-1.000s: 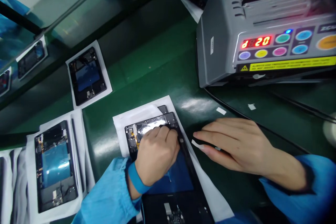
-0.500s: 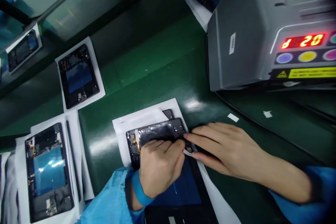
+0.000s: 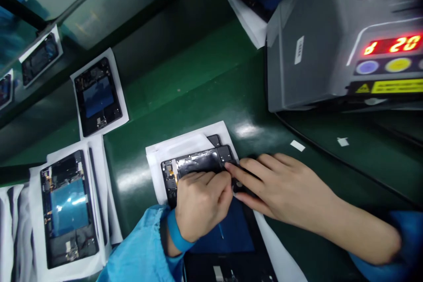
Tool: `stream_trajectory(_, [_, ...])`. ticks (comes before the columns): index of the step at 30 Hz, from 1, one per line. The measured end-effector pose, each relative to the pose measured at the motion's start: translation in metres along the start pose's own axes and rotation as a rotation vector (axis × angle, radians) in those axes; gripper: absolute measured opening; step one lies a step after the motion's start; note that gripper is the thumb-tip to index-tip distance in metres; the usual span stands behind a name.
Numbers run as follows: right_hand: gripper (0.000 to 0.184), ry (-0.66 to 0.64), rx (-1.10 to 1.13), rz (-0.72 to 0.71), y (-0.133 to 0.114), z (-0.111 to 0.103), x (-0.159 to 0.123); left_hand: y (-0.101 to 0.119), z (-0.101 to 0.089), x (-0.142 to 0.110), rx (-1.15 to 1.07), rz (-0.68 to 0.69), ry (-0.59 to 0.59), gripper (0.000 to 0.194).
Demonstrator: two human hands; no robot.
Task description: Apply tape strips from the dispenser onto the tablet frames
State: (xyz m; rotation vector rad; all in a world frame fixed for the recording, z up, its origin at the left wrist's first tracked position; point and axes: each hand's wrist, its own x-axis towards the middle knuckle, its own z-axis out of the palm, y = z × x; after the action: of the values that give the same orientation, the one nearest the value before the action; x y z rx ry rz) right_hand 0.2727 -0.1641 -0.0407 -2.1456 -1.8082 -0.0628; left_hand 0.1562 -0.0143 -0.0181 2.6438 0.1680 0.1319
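Observation:
An opened tablet (image 3: 201,161) lies on white sheeting, with its inner parts and a blue battery area (image 3: 228,224) facing up. Over its middle my left hand (image 3: 203,196) is closed, knuckles up, and the fingertips are hidden, so what they pinch cannot be seen. From the right comes my right hand (image 3: 280,180), its fingers stretched out. The index fingertip touches the tablet near its upper right corner, while the thumb rests lower by the right edge, apart from the index finger. Both hands nearly meet there.
A grey machine (image 3: 307,66) with a red lit display stands at the upper right, its black cable (image 3: 330,154) running across the green bench. Other opened tablets lie on white sheets, one at far left (image 3: 69,211), another above it (image 3: 99,97). Small white paper scraps (image 3: 298,145) lie nearby.
The view has shifted slightly. A small white piece seen between my right thumb and the tablet edge no longer shows. My right index fingertip has moved slightly left over the tablet.

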Motion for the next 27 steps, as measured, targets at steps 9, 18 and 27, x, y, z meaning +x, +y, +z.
stream_trajectory(9, [0.035,0.123,0.007,-0.117,0.001,0.006,-0.006,0.002,-0.004,-0.004,-0.001,-0.106,-0.008,0.017])
stream_trajectory(18, [0.035,0.077,-0.093,-0.127,-0.014,0.0,-0.005,-0.007,-0.004,-0.008,0.006,-0.071,-0.061,0.021])
stream_trajectory(27, [0.025,0.154,-0.028,-0.019,-0.016,0.0,-0.002,-0.013,-0.003,-0.006,0.029,-0.05,-0.084,0.019])
